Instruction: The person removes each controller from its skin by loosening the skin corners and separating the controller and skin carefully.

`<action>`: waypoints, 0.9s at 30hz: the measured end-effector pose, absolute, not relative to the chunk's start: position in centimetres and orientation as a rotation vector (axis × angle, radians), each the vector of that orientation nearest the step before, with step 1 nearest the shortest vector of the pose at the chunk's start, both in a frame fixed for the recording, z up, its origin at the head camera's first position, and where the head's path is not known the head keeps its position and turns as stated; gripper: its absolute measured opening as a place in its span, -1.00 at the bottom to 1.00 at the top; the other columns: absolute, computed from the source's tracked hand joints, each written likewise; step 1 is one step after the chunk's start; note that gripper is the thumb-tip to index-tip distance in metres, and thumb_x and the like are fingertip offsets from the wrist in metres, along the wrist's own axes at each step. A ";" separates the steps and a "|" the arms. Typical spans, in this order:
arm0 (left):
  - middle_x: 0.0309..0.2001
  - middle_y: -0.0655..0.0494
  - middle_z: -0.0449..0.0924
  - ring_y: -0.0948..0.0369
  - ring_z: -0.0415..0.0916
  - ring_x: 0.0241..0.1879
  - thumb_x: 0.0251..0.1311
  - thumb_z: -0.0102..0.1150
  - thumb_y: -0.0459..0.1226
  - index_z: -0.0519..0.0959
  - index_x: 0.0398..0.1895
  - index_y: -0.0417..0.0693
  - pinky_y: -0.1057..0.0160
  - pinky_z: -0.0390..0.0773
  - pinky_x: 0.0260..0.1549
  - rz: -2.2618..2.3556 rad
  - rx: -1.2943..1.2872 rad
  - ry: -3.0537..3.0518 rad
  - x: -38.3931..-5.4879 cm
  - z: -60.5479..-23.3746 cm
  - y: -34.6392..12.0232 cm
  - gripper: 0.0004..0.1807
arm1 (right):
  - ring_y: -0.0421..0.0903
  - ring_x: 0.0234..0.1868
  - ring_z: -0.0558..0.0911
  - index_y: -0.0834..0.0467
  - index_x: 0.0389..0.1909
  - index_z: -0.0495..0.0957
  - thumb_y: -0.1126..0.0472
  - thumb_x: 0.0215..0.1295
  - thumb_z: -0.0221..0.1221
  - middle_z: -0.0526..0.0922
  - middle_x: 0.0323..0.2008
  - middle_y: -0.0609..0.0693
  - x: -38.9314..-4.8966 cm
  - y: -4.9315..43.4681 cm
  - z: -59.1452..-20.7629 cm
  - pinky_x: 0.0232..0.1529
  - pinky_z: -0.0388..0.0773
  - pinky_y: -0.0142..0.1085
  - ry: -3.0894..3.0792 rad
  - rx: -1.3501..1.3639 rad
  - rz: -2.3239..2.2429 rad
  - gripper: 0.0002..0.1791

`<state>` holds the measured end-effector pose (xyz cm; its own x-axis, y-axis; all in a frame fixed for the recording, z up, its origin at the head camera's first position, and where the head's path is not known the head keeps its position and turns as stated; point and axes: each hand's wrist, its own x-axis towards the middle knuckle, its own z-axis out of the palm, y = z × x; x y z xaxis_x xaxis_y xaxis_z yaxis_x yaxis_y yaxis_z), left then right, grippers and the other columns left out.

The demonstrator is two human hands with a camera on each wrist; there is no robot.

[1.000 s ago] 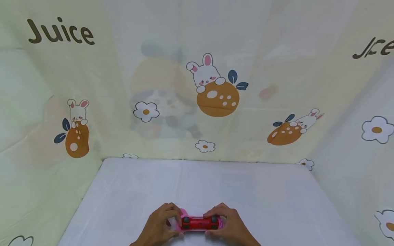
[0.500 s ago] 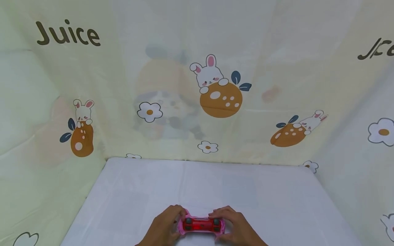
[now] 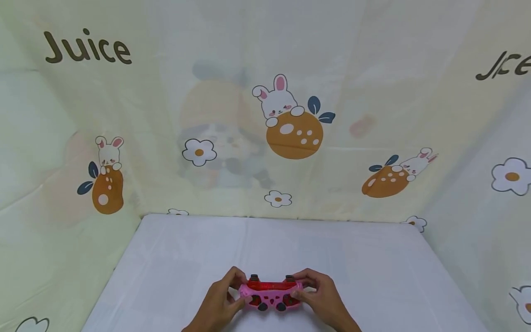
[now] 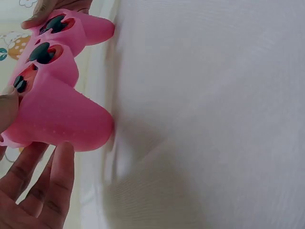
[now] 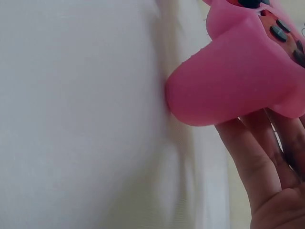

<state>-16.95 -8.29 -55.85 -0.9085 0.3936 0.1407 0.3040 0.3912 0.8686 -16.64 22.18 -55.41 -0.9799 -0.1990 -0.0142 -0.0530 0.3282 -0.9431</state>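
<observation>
A translucent red game controller with black buttons, wrapped in a soft pink rubbery sleeve (image 3: 271, 292), is held at the near side of a worktop (image 3: 269, 249) covered in smooth white cloth. The two hands are apart from each other, one clamped on each end of it. The left hand (image 3: 221, 297) pinches its left end, thumb at the front face beside the dark buttons and fingers behind; the right hand (image 3: 327, 295) grips the opposite end likewise. The front face tips toward the person, with two round black thumbsticks (image 3: 262, 306) at its lower edge and black triggers (image 3: 289, 278) along the top. The wrist views show the pink handles angled close to the white cloth; whether they touch it is hard to tell. Beyond rises a cream fabric backdrop (image 3: 332, 184) printed with white rabbits (image 3: 279, 103), oranges (image 3: 294, 138) and flowers (image 3: 199, 152).
</observation>
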 end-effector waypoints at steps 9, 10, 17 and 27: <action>-0.06 0.29 0.59 0.32 0.58 -0.16 0.22 0.33 -0.03 0.41 -0.04 0.28 0.35 0.58 -0.42 1.625 0.594 2.518 -17.5 -56.6 -8.2 -0.66 | -0.06 -0.07 0.68 0.01 -0.03 0.56 0.10 0.11 0.45 0.69 -0.06 -0.03 -16.6 22.4 -55.7 -0.10 0.67 -0.27 2.432 -0.267 -1.799 -0.59; -0.05 0.29 0.58 0.29 0.58 -0.14 0.21 0.34 -0.01 0.41 -0.05 0.28 0.35 0.58 -0.40 1.636 0.590 2.515 -17.5 -56.5 -8.2 -0.65 | -0.06 -0.07 0.67 0.01 -0.03 0.55 0.09 0.11 0.44 0.68 -0.07 -0.03 -16.7 22.4 -55.7 -0.10 0.67 -0.27 2.440 -0.284 -1.789 -0.59; -0.06 0.30 0.53 0.23 0.56 -0.10 0.17 0.34 0.07 0.42 -0.12 0.28 0.32 0.55 -0.34 1.666 0.563 2.485 -18.1 -56.3 -7.9 -0.66 | -0.06 -0.13 0.66 0.05 -0.08 0.50 0.03 0.15 0.41 0.65 -0.14 0.01 -17.6 22.6 -55.3 0.01 0.61 -0.20 2.486 -0.403 -1.703 -0.60; -0.07 0.26 0.55 0.21 0.58 -0.13 0.16 0.38 -0.04 0.45 -0.13 0.24 0.33 0.52 -0.38 1.681 0.578 2.427 -18.8 -56.6 -8.1 -0.68 | -0.06 -0.19 0.65 0.03 -0.09 0.50 0.06 0.09 0.45 0.63 -0.18 0.00 -18.5 23.0 -55.6 -0.03 0.63 -0.20 2.484 -0.477 -1.689 -0.58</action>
<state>-18.82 -8.13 -56.60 -0.9177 0.3829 0.1062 0.2340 0.3048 0.9232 -18.45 23.00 -55.64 -0.9459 -0.3111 0.0925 -0.2004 0.3357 -0.9204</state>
